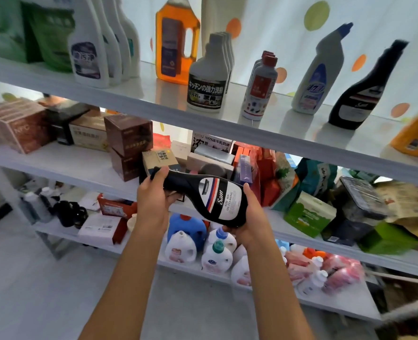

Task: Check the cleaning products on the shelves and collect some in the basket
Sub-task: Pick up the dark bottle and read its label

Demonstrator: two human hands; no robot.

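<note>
In front of the middle shelf (63,165), I hold a black bottle (204,197) lying on its side, neck to the left, its white label reading "Sam Kitchen Oil Cleaning" facing me. My left hand (152,200) has its fingers clamped round the neck; my right hand (246,222) cups the base, fingers curled under it.

On the top shelf (139,99) stand white spray bottles (90,45) at far left, an orange jug (176,42) filled with amber liquid, grey bottles with Japanese labels (209,77), red-capped bottles (261,87), a white angled-neck bottle (318,74) and a second black bottle (360,94), each row well apart from the next. Brown cartons (127,138) crowd the middle shelf's left, bags and a green box (308,214) its right. White detergent jugs (217,253) sit below on the bottom shelf. Bare floor (31,278) lies open near left, beside my arms.
</note>
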